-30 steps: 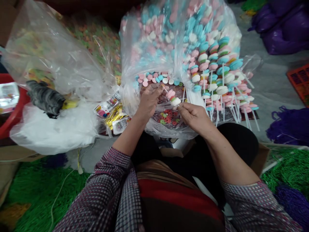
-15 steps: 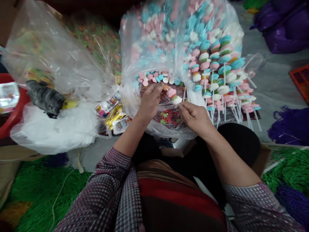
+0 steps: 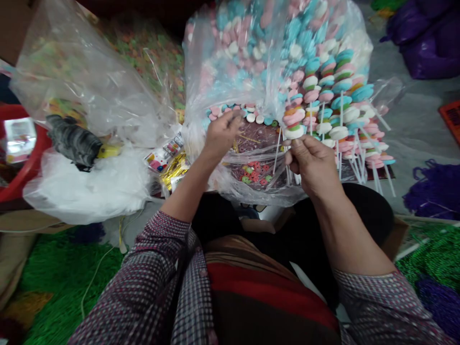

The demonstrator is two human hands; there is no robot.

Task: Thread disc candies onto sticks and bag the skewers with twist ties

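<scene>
My right hand (image 3: 312, 160) pinches the stick of a marshmallow skewer (image 3: 293, 122), held upright. Threaded on it are a white piece at the bottom, then green, pink and an orange ring on top. To the left, my left hand (image 3: 223, 133) reaches over a row of small pink, blue and white marshmallows (image 3: 259, 119). Its thumb and forefinger are a little apart, and nothing shows between them; some fingertips are hard to make out. Below lie red and green gummy rings (image 3: 255, 172) on clear plastic. Several finished skewers (image 3: 343, 100) stand right of my right hand.
Behind is a big clear bag of marshmallows (image 3: 233, 52). Another bag (image 3: 143, 62) of orange and green sweets is at the left, near a red basin (image 3: 39, 139). Loose white sticks (image 3: 277, 151) lean by my right hand. Purple bundles (image 3: 433, 189) lie at the far right.
The orange ring has gone from my left fingers onto the skewer. My right hand has moved right and turned the skewer upright, while my left hand has shifted up to the marshmallow row.
</scene>
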